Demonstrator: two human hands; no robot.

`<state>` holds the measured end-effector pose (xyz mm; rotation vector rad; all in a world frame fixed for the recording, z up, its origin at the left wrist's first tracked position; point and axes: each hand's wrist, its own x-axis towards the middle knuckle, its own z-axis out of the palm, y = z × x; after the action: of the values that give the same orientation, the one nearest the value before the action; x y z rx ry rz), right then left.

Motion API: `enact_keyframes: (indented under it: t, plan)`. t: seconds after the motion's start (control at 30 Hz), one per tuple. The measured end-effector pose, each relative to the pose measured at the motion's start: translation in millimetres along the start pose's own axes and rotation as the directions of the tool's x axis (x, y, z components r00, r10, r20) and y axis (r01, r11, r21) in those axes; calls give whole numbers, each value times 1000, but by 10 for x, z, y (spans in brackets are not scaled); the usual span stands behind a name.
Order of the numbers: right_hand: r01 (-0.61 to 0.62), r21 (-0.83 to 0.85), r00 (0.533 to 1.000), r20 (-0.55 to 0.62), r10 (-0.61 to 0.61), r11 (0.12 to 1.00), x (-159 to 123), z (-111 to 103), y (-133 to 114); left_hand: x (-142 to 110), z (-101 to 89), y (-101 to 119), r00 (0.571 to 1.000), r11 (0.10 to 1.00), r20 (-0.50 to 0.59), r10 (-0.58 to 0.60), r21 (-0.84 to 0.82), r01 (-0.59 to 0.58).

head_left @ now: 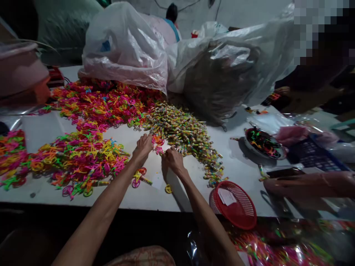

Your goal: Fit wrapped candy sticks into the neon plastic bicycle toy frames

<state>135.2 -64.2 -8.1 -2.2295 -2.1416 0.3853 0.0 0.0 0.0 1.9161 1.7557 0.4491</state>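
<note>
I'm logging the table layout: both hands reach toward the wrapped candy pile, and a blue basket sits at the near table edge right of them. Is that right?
Not quite: the basket is red, not blue, as the head view shows. The left hand and right hand do reach toward the wrapped candy pile.

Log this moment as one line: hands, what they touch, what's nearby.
left hand: on pink plastic pieces | right hand: fingers curled at wrapped candy pile | nearby: red basket, white table
</note>
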Motion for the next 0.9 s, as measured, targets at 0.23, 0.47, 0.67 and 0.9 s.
enact_keyframes:
  t: [0.23, 0.47, 0.67, 0.9]
  plan:
    - [-19, 167, 995, -94, 35, 986, -198, -22, 255, -89, -157, -140, 988, 943, -57, -147, -308, 122]
    - [-224, -48, 972, -87, 219, 973, 48, -120, 314, -517, -228, -128, 971, 280, 128, -200, -943, 182]
    - [-216, -121, 976, -61, 209, 969, 59, -102, 210, -748, -244, -72, 939, 76, 274, -210, -952, 295]
    - [-268, -118, 958, -134, 252, 956, 117, -59, 252, -935, -221, -33, 940, 23, 273, -202, -959, 284]
